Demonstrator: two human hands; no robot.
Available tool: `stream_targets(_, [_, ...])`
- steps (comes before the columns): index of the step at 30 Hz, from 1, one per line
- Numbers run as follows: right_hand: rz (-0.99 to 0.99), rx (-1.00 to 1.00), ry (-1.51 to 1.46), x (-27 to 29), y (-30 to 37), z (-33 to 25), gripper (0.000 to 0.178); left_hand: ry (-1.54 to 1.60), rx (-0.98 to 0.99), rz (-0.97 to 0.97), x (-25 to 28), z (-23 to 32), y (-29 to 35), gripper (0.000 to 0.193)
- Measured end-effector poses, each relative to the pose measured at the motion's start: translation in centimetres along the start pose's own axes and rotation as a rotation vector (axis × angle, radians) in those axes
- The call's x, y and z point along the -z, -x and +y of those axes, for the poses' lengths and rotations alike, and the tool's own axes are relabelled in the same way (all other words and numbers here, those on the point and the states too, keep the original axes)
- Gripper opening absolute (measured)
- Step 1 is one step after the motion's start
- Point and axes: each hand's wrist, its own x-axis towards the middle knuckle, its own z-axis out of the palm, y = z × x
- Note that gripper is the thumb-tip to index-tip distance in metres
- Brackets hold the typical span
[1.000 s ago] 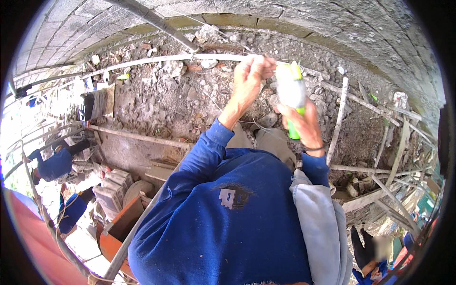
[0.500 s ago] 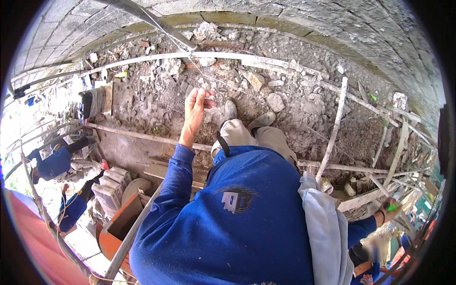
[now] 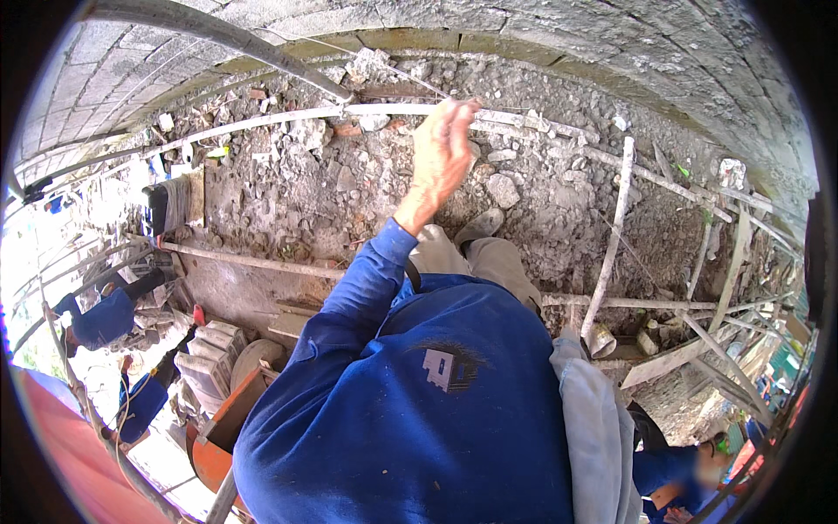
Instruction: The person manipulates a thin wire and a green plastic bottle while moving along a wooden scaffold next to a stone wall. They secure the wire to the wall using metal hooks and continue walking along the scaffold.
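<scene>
My left hand [image 3: 443, 150] reaches forward over the rubble, its fingers bent and pressed together. They pinch a thin string [image 3: 393, 69], which runs tight to the end of my fingers from the thick pole at the upper left. Beneath and beyond the hand lies a long pale pole [image 3: 279, 117]. Partly behind the pale cloth [image 3: 594, 428] at my right side, a blue sleeve [image 3: 665, 469] stretches toward the lower right rim. A dark band circles its wrist; the hand there is small and blurred. It may be my right arm, but its fingers cannot be made out.
A thick pole [image 3: 227, 35] slants across the upper left, before a block wall [image 3: 305, 16]. Broken stones [image 3: 502, 189] cover the ground by my boot [image 3: 480, 225]. Another pole [image 3: 611, 236] stands to the right. Co-workers in blue [image 3: 105, 319] bend at the left, near an orange container [image 3: 209, 458].
My left hand has swung forward and to the right, pulling the string from slack to tight. The blue-sleeved arm at the lower right has dropped lower.
</scene>
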Motion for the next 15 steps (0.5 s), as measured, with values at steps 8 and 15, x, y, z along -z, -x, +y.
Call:
stream_targets(8, [-0.085,0.041,-0.002,2.4,0.2,-0.2,0.039,0.323,0.027,0.001,4.1,-1.9,-0.1,0.024])
stream_targets(15, [-0.201,-0.081,0.015,5.1,-0.6,2.3,0.042,0.922,0.532,0.313,6.7,-10.6,-5.2,0.019])
